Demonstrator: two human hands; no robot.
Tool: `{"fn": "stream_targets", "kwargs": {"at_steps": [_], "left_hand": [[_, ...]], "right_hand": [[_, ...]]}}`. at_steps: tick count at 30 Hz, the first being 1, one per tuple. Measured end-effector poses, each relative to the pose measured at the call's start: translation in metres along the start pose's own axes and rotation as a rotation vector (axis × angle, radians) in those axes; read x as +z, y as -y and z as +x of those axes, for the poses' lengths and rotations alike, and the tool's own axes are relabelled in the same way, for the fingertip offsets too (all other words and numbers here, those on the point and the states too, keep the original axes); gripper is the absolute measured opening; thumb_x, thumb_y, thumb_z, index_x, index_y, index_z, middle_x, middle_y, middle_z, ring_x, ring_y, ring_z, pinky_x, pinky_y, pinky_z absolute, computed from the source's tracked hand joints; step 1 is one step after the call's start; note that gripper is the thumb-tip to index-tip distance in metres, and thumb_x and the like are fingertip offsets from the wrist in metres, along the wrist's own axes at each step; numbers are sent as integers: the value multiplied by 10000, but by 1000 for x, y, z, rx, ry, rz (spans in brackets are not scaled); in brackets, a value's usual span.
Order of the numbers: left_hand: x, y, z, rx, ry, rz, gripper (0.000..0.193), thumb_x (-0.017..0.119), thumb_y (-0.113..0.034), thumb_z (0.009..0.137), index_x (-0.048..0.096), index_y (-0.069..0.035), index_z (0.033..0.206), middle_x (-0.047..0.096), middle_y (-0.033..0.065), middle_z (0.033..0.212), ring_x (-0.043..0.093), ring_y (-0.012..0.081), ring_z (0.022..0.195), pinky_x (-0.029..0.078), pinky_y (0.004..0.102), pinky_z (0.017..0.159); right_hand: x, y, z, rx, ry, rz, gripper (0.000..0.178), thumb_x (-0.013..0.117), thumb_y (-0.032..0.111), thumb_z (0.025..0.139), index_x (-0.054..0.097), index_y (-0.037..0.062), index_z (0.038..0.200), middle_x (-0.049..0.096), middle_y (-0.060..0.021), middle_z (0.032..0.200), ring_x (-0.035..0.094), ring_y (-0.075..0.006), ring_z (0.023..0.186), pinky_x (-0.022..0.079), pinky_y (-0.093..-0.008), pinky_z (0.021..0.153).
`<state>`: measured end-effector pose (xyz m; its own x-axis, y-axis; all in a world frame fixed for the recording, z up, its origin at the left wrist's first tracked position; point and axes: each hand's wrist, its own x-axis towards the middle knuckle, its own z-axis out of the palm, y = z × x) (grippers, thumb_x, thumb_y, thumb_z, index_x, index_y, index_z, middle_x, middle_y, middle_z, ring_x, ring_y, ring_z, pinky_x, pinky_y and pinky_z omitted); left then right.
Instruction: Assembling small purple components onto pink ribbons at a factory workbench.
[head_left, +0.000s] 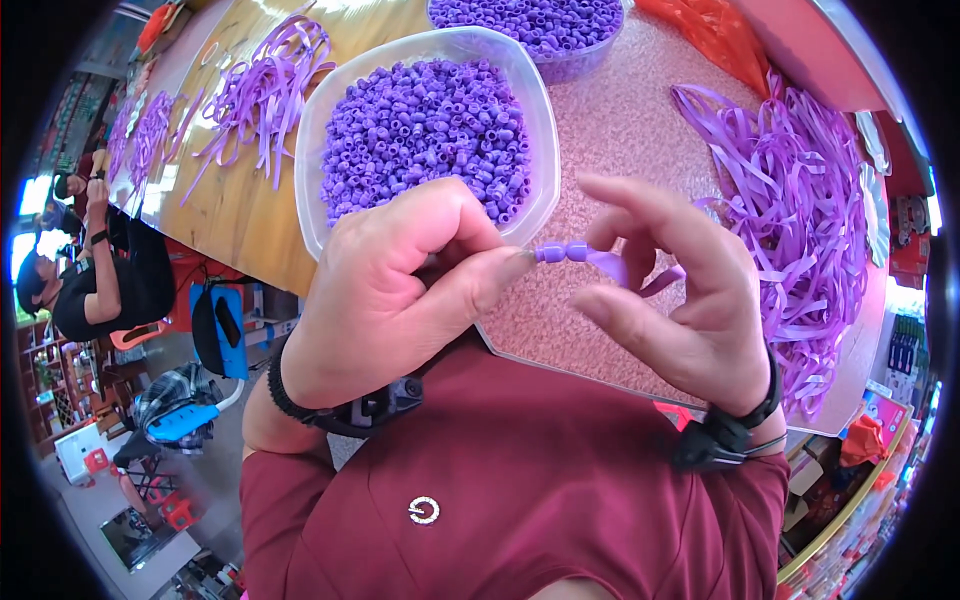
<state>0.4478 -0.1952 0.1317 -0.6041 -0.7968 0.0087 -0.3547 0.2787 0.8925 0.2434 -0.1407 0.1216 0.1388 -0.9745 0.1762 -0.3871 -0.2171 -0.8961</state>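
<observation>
- A purple bead [549,253] is pinched by the left hand [400,290].
- A purple ribbon [625,268] is gripped by the right hand [680,300], beads being threaded.
- A fresh bead from the tub [318,150] at the desk [620,140] edge seems needed next.

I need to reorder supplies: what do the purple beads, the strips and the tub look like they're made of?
Purple beads: likely plastic, opaque, uniform short tubes with a faint sheen. Strips: thin, flat, glossy, curling loosely, probably plastic or satin ribbon; can't tell which. Tub: translucent whitish plastic, beads showing through its wall.
</observation>
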Motion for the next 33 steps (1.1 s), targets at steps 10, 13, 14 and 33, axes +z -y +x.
{"fn": "stream_targets", "kwargs": {"at_steps": [10, 13, 14, 33], "left_hand": [[-10, 0, -5, 185, 113, 176, 133, 627, -93, 806, 548, -6, 743, 530, 56, 639, 526, 121, 539, 397, 246, 499], [-27, 9, -15, 31, 181, 158, 151, 626, -107, 808, 541, -8, 731, 536, 44, 640, 525, 124, 540, 397, 251, 498], [-36, 14, -20, -77, 194, 104, 166, 603, -105, 822, 520, -6, 717, 531, 34, 648, 510, 111, 552, 394, 241, 505], [-117, 11, -44, -89, -27, 16, 184, 570, -123, 864, 470, -36, 737, 391, -61, 688, 340, 25, 626, 300, 192, 553]], "right_hand": [[11, 1, 14, -184, 200, 35, 121, 617, 99, 810, 649, 16, 892, 624, -67, 691, 590, -136, 583, 446, -246, 517], [2, -4, 8, -144, 231, -38, 105, 597, 71, 817, 643, -1, 878, 610, -59, 668, 574, -120, 541, 441, -241, 481], [-2, -8, 7, -68, 204, -48, 97, 585, 53, 819, 640, -11, 867, 602, -55, 654, 566, -112, 523, 439, -239, 466], [-77, -30, 17, -18, -290, 480, 176, 455, 129, 921, 532, 14, 1031, 385, 32, 630, 276, -32, 480, 211, -178, 443]]}}
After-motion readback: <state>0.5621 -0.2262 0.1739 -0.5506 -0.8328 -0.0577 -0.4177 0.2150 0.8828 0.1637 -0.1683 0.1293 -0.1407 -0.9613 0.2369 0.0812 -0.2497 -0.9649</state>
